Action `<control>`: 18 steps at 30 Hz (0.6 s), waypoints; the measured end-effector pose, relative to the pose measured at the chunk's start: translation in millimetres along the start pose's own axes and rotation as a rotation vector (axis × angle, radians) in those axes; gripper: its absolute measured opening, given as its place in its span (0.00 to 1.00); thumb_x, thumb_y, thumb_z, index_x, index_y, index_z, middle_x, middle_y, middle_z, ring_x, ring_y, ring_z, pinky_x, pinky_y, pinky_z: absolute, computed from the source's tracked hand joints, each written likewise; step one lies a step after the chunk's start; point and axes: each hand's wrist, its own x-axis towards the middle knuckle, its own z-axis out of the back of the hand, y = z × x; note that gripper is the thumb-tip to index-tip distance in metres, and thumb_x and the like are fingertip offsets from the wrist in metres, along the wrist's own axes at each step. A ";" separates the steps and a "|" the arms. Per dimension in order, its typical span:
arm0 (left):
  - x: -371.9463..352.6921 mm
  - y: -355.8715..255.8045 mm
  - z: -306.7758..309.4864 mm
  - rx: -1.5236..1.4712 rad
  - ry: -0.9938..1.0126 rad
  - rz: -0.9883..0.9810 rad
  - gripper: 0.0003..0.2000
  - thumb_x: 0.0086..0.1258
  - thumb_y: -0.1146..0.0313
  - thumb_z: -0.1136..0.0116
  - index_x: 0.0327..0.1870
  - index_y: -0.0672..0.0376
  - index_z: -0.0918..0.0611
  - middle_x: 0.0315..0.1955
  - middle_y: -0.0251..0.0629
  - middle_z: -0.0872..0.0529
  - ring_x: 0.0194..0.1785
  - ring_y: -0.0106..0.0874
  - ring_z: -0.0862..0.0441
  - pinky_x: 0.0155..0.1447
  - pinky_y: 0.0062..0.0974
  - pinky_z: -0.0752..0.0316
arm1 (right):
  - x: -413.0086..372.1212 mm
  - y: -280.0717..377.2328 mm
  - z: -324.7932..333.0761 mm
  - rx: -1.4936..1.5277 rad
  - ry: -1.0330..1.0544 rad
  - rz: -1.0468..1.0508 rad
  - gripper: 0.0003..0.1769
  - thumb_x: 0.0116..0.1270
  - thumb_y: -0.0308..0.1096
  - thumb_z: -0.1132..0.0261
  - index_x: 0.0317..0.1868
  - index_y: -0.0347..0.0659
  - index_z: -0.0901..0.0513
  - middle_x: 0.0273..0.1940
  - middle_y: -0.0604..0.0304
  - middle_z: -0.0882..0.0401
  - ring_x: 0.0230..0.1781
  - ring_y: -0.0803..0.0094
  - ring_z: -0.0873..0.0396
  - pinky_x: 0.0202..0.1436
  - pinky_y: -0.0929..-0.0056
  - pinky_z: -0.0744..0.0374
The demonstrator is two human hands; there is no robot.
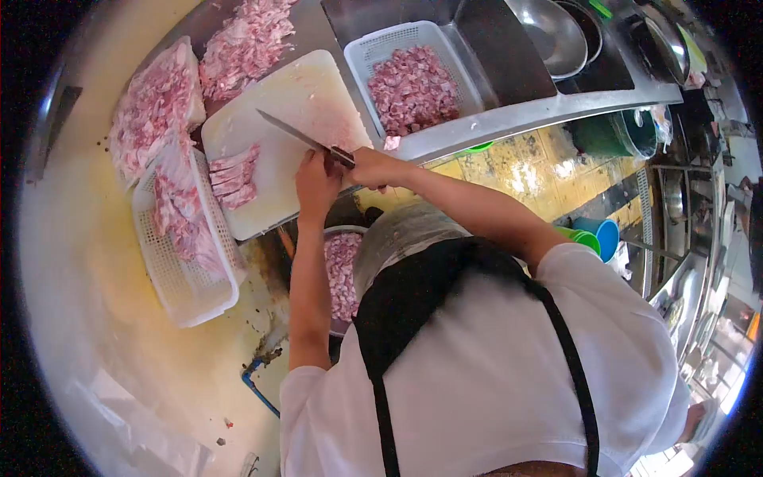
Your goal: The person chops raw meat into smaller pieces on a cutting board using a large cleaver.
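Observation:
My right hand (375,168) is closed round the dark handle of a knife (296,133). Its blade points to the upper left over a white cutting board (278,99). Close beside the knife handle, at the board's near edge, is my left hand (316,187). Its fingers are bent together, and anything between them is hidden. Several strips of raw meat (233,176) lie side by side on the board, left of both hands and apart from them. Beyond the board, a white basket (359,49) holds small cut meat pieces (415,89).
Larger meat piles (246,44) lie behind the board. At left, another white basket (187,306) holds meat slabs (184,208). A tub of cut meat (342,270) stands below the counter, near the body. Metal bowls (550,36) sit at the back right; a blue bucket (607,238) stands lower right.

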 end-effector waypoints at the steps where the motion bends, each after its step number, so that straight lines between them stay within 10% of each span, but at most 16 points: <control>1: 1.0 1.0 2.4 0.042 0.028 -0.023 0.12 0.55 0.74 0.38 0.41 0.61 0.20 0.34 0.45 0.19 0.36 0.46 0.18 0.42 0.43 0.23 | -3.4 -1.8 -3.1 0.006 -0.019 0.018 0.10 0.56 0.36 0.41 0.28 0.36 0.26 0.16 0.57 0.28 0.12 0.68 0.28 0.15 0.66 0.28; 5: -9.5 5.4 4.9 0.016 0.032 0.014 0.10 0.55 0.74 0.35 0.38 0.62 0.20 0.33 0.45 0.19 0.35 0.46 0.18 0.40 0.41 0.24 | -54.2 -18.8 25.4 0.048 -0.073 0.024 0.15 0.60 0.38 0.40 0.43 0.36 0.23 0.24 0.54 0.23 0.18 0.64 0.23 0.20 0.64 0.24; 7: -18.3 18.8 2.4 -0.104 0.000 0.015 0.05 0.62 0.72 0.38 0.37 0.62 0.19 0.29 0.42 0.18 0.32 0.38 0.20 0.37 0.34 0.26 | -33.9 -92.4 34.3 -0.254 -0.510 0.352 0.19 0.60 0.38 0.38 0.49 0.35 0.23 0.28 0.52 0.20 0.26 0.60 0.20 0.30 0.60 0.21; 11: -5.8 32.1 18.8 -0.210 -0.125 0.183 0.05 0.60 0.74 0.37 0.34 0.60 0.20 0.25 0.36 0.20 0.29 0.27 0.24 0.36 0.27 0.28 | -70.3 -85.4 94.1 -0.174 -0.710 0.280 0.16 0.60 0.36 0.36 0.46 0.35 0.22 0.25 0.54 0.22 0.26 0.65 0.23 0.32 0.61 0.24; 18: 108.9 75.5 186.6 0.205 -0.688 0.087 0.11 0.66 0.68 0.38 0.47 0.61 0.15 0.36 0.41 0.12 0.39 0.34 0.15 0.45 0.30 0.23 | -107.8 -71.3 70.2 -0.008 -0.419 0.114 0.13 0.59 0.36 0.34 0.40 0.35 0.21 0.26 0.54 0.24 0.28 0.67 0.25 0.36 0.62 0.26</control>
